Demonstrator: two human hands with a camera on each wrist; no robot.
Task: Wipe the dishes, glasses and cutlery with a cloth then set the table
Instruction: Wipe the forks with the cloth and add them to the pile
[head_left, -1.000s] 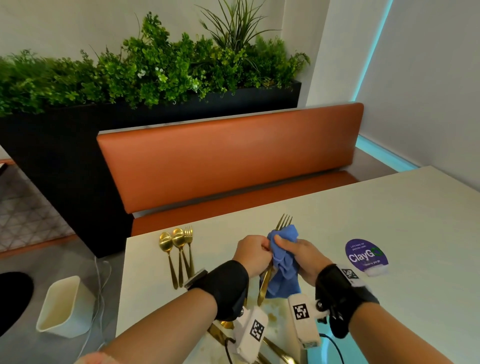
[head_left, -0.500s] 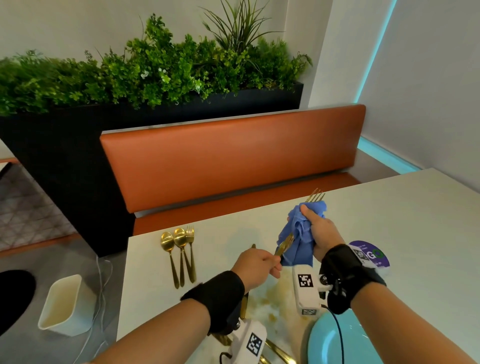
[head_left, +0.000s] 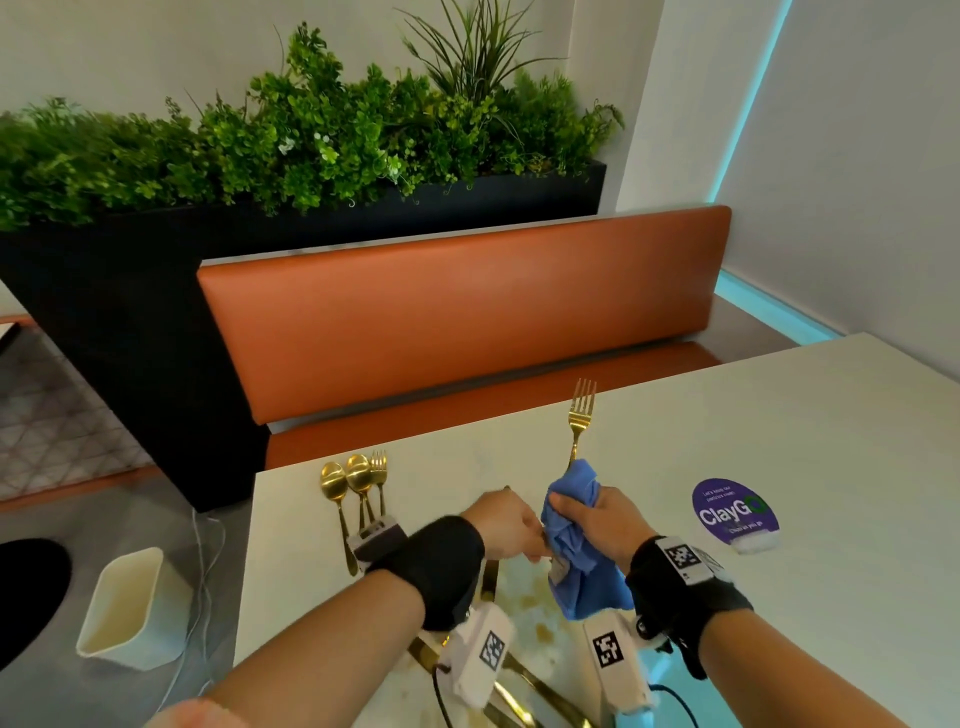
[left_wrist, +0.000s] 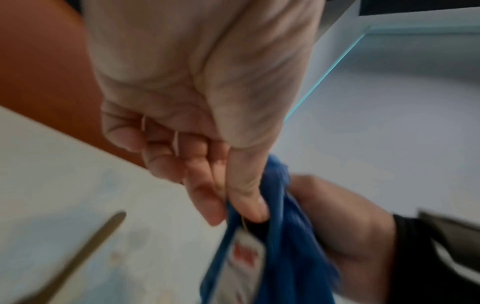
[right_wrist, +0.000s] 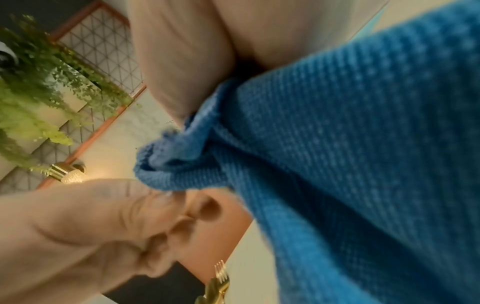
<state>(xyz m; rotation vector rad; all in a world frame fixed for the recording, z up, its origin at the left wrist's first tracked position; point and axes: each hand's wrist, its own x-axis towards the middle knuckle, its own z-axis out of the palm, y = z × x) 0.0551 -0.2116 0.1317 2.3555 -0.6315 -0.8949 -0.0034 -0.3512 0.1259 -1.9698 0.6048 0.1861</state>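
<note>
A gold fork (head_left: 582, 415) stands upright above the table, tines up and bare. My left hand (head_left: 535, 540) pinches the low end of its handle; in the left wrist view the thumb and forefinger of that hand (left_wrist: 244, 211) close right at the cloth's edge, and the handle itself is hidden. My right hand (head_left: 566, 512) grips a crumpled blue cloth (head_left: 576, 535) wrapped round the fork's handle, close against the left hand. The blue cloth (right_wrist: 350, 164) fills most of the right wrist view.
Two gold spoons and a fork (head_left: 358, 488) lie side by side at the white table's (head_left: 779, 441) far left edge. A purple ClayGo sticker (head_left: 735, 512) is to the right. More gold cutlery (head_left: 524, 686) lies near me on a stained patch. An orange bench (head_left: 457, 322) runs behind.
My right hand has slid the cloth down the fork from the tines to the handle, meeting the left hand. The tines are now uncovered and the fork stands more upright.
</note>
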